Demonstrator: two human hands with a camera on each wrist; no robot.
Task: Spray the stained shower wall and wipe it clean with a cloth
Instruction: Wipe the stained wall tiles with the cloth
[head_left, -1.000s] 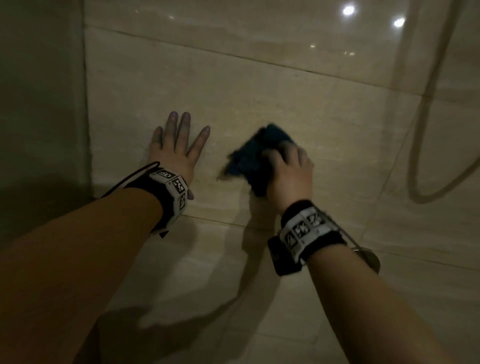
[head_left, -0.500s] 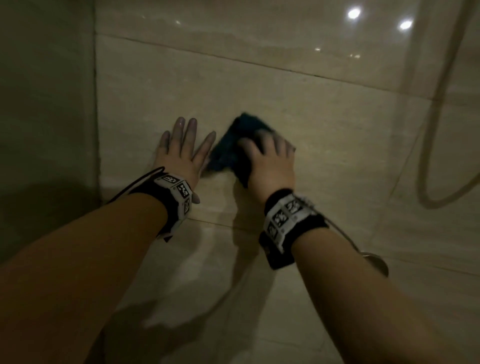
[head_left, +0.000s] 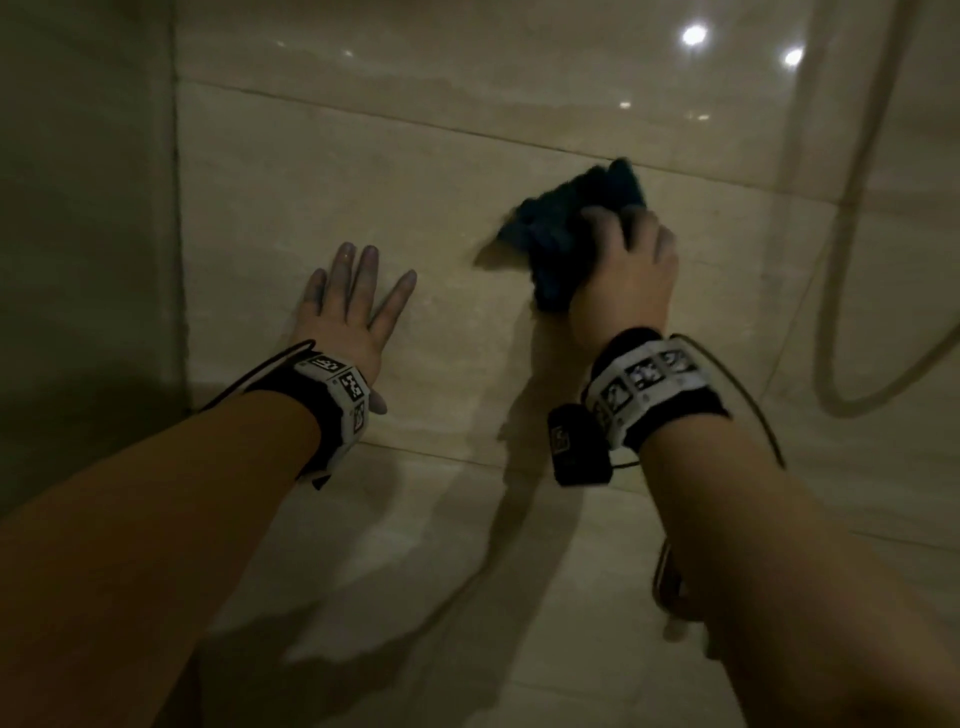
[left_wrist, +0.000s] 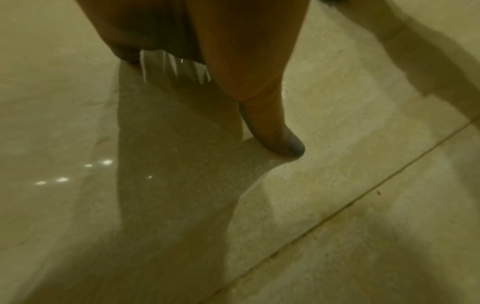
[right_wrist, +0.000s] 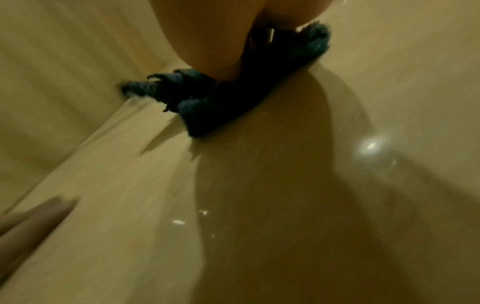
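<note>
My right hand (head_left: 626, 260) grips a bunched dark blue cloth (head_left: 566, 228) and presses it against the beige tiled shower wall (head_left: 441, 171), just below a grout line. In the right wrist view the cloth (right_wrist: 221, 98) lies squashed between my palm and the glossy tile. My left hand (head_left: 353, 306) lies flat on the wall to the left of the cloth, fingers straight and spread. The left wrist view shows my thumb (left_wrist: 275, 131) touching the tile (left_wrist: 337, 185). No spray bottle is in view.
A shower hose (head_left: 852, 260) hangs in a loop down the right side of the wall. A wall corner (head_left: 176, 234) runs vertically at the left. Ceiling lights reflect off the upper tiles. A metal fitting (head_left: 670, 582) shows beside my right forearm.
My right hand has swept the cloth from beside the left hand's fingers up and to the right along the wall. The left hand has stayed flat in place.
</note>
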